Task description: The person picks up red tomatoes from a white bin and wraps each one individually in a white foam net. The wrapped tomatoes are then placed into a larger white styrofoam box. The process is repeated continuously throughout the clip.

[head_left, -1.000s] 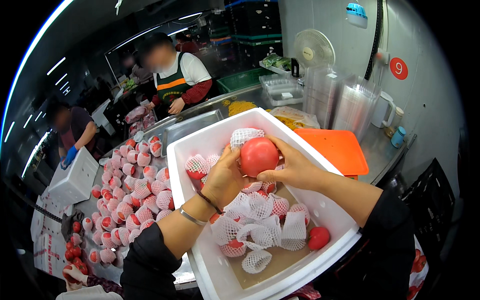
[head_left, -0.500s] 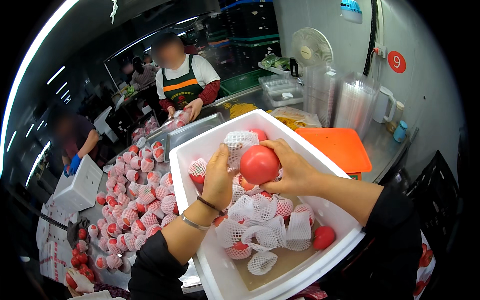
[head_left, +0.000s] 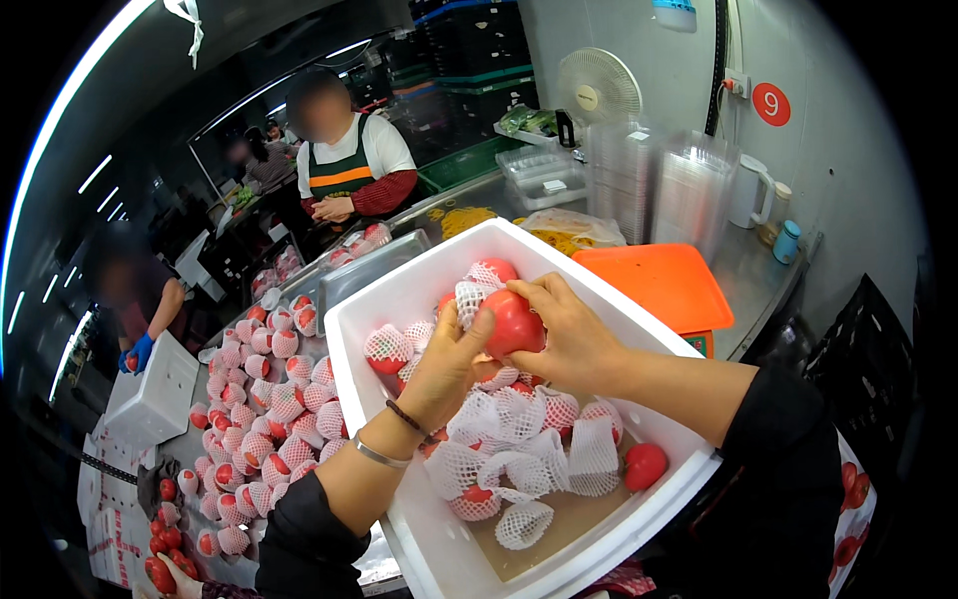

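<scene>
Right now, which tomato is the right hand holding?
The big bare red tomato pinched in the right hand, above the white foam box; another bare one lies untouched at the box's right side.

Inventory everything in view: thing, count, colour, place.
held tomato: one, red, above large box
large box: one, white, centre
netted tomatoes: several, red, inside it
loose nets: several, white, inside it
bare tomato: one, red, large box's right corner
tomato heap: dozens, red in white nets, left
smaller box: one, white, far left
metal tray: one, silver, behind large box
flat tray: one, orange, behind large box, right
containers: many, clear, back right
fan: one, white, back right
kettle: one, white, right
bottle: one, blue, near kettle
crates: several, black, back
co-workers: at least three, mixed clothing, left and back
sleeves: two, black, lower edge
left grip: one, bare, beside held tomato
right grip: one, bare, around held tomato
</scene>
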Motion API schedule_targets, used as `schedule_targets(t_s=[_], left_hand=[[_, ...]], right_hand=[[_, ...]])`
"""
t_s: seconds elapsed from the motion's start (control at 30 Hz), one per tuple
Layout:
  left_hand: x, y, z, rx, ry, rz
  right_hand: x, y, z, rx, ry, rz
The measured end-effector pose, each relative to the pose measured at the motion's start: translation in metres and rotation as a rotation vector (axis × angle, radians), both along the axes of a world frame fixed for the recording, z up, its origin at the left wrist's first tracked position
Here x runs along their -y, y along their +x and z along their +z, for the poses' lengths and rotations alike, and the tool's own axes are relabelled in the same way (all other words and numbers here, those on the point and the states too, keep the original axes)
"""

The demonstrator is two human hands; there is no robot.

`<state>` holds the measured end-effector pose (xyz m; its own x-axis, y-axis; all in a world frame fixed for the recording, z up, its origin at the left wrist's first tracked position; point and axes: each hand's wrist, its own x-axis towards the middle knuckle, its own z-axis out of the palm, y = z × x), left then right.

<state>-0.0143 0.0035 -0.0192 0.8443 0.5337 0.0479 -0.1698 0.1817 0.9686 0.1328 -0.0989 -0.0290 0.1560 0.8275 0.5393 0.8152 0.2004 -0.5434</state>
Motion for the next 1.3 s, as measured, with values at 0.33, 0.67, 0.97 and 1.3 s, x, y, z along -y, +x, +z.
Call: schedule_targets(t_s=[0.33, 0.67, 0.97, 1.3], left_hand=[[-0.012, -0.006, 0.001, 0.075, -0.265, -0.099], [-0.004, -0.014, 0.014, 0.069, -0.179, -0.318], [-0.004, -0.008, 0.006, 0.018, -0.039, -0.230], [-0.023, -0.020, 0.003, 0.318, -0.459, -0.104]], right_hand=[[0.000, 0.013, 0.028, -0.440, 0.038, 0.138], [-0.001, 0.032, 0.035, -0.807, -0.303, 0.353], [-0.001, 0.032, 0.031, -0.820, -0.145, 0.411], [-0.001, 0.020, 0.035, -0.841, -0.237, 0.327]])
